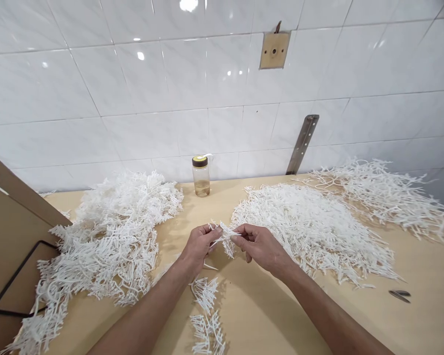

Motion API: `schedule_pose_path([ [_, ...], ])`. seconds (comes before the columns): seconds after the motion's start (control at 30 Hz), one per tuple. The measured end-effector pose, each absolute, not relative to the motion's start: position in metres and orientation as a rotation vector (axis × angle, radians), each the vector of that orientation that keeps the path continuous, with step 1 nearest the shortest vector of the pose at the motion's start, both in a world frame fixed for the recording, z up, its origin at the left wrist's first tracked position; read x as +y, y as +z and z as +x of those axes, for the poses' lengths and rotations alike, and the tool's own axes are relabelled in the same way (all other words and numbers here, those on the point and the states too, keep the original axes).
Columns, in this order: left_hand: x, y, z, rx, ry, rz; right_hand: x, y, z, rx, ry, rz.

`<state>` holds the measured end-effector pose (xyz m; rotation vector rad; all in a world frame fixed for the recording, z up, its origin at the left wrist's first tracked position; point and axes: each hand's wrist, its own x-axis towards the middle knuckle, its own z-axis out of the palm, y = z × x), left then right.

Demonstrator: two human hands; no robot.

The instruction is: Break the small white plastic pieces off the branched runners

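Near the middle of the table, both hands pinch a small white branched piece (226,235) between thumbs and fingers. My left hand (200,244) holds its left side and my right hand (261,246) its right side, with the fingertips a little apart. Below my left hand, a strand of white branched pieces (206,296) lies on the table towards the near edge. A large heap of white branched pieces (111,236) is on the left, and another broad heap (307,222) lies just beyond and right of my right hand.
A jar with a dark lid (201,180) stands near the tiled wall. Longer white strands (388,192) lie at the back right. Small metal snips (400,296) rest at the right. A cardboard box (13,246) borders the left side.
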<state>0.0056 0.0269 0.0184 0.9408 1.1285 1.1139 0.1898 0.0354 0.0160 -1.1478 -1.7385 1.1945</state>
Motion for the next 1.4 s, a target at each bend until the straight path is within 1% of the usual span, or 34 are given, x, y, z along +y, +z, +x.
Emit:
schedule_pose_path([
  [0.23,0.023,0.019,0.009,1.073,1.077,0.939,0.037,0.018,0.187,-1.496,1.046,-1.243],
  [0.37,0.024,0.017,0.008,0.972,1.115,0.927,0.035,0.018,0.186,-1.518,0.991,-1.209],
  [0.43,0.025,0.016,0.007,0.961,1.129,0.915,0.034,0.019,0.187,-1.563,1.021,-1.170],
  [0.53,0.027,0.014,0.006,1.037,1.151,0.889,0.033,0.019,0.188,-1.581,1.109,-1.113],
  [0.6,0.029,0.013,0.005,1.115,1.173,0.874,0.033,0.018,0.189,-1.531,1.109,-1.091],
  [0.8,0.031,0.010,0.004,1.167,1.214,0.884,0.037,0.024,0.194,-1.374,0.950,-1.073],
  [0.9,0.030,0.011,0.004,1.194,1.230,0.883,0.022,0.030,0.185,-1.383,0.873,-1.029],
  [0.97,0.029,0.013,0.005,1.210,1.249,0.880,0.001,0.028,0.170,-1.547,0.792,-0.899],
  [1.07,0.029,0.015,0.006,1.220,1.281,0.862,-0.033,0.014,0.143,-2.101,0.748,-0.311],
  [1.1,0.029,0.016,0.006,1.221,1.290,0.855,-0.040,0.009,0.136,-2.225,0.706,-0.081],
  [1.13,0.029,0.015,0.006,1.223,1.299,0.849,-0.045,0.003,0.131,-2.251,0.657,0.040],
  [1.17,0.029,0.015,0.006,1.230,1.304,0.847,-0.045,0.000,0.129,-2.237,0.620,0.045],
  [1.23,0.030,0.013,0.005,1.251,1.293,0.869,-0.036,-0.001,0.134,-2.101,0.603,-0.250],
  [1.4,0.028,0.012,0.006,1.264,1.270,0.968,0.012,0.016,0.176,-1.687,0.586,-0.928],
])
